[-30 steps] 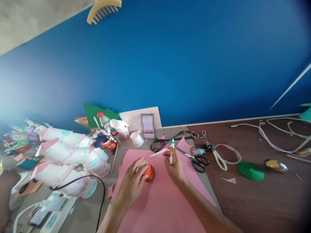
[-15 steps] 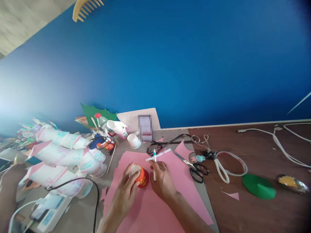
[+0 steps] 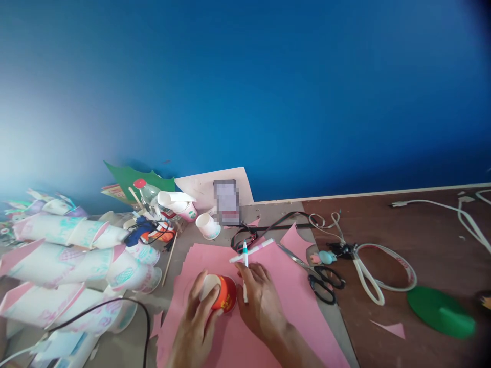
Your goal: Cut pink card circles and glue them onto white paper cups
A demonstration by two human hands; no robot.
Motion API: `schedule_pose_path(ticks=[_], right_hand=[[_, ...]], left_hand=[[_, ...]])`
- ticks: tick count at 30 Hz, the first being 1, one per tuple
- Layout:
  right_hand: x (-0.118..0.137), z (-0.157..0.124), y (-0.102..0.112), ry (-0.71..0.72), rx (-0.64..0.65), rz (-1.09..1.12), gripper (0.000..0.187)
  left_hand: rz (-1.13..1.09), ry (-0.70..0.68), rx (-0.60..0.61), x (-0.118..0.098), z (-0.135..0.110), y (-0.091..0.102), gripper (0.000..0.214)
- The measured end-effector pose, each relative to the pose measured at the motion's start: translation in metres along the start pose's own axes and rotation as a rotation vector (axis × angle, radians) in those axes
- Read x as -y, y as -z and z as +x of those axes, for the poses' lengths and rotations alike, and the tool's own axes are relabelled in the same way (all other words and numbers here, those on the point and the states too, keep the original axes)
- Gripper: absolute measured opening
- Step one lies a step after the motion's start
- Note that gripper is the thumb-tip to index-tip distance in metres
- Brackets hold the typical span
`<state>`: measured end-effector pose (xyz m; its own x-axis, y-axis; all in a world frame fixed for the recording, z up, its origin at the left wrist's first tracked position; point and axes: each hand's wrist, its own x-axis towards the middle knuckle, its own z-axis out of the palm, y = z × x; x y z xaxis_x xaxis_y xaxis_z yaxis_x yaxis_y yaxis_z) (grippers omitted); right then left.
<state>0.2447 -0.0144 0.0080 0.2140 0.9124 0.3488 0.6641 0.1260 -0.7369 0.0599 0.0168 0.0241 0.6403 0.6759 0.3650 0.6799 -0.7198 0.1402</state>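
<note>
My left hand [image 3: 197, 312] is closed around a red paper cup [image 3: 227, 292] with yellow print. The cup is tilted over the pink paper [image 3: 218, 342], its pale round end turned up toward the left. Just to the right, my right hand [image 3: 259, 299] grips a white marker pen [image 3: 245, 253] with a teal band, its tip pointing away from me. A second, pink-and-white marker [image 3: 259, 249] lies on the paper beyond that hand. Black-handled scissors [image 3: 326, 281] rest at the paper's right edge.
On the left lie several rows of joined paper cups [image 3: 57, 263], with a black cable [image 3: 148, 327] across the nearest. A white paper cup [image 3: 207, 226] and a blurred-out phone [image 3: 227, 202] stand at the back. Rightward are a white looped strap [image 3: 372, 286] and a green paper disc [image 3: 439, 311].
The view has shifted, so the cup rows sit further left. Another person's hand at the left edge and the comb at the top are out of view. Both my hands keep their holds.
</note>
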Motion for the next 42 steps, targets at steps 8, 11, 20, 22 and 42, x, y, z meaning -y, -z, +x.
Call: schedule_pose_path(ticks=[8, 11, 20, 22, 42], right_hand=[[-0.001, 0.001, -0.001, 0.005, -0.033, 0.008, 0.053], [0.0, 0.002, 0.0, -0.006, -0.037, 0.021, 0.054], [0.001, 0.002, 0.001, -0.006, -0.034, 0.008, 0.049], [0.001, 0.002, 0.001, -0.008, -0.034, 0.003, 0.05], [-0.001, 0.001, 0.0, -0.024, 0.011, 0.027, 0.048]], left_hand=[[0.016, -0.003, -0.015, -0.004, 0.001, -0.001, 0.053], [0.004, -0.007, -0.039, -0.004, 0.002, -0.001, 0.055], [0.0, -0.023, -0.074, -0.004, 0.003, -0.003, 0.054], [0.006, -0.026, -0.07, -0.005, 0.003, -0.002, 0.053], [0.172, -0.098, 0.026, -0.005, 0.018, 0.025, 0.039]])
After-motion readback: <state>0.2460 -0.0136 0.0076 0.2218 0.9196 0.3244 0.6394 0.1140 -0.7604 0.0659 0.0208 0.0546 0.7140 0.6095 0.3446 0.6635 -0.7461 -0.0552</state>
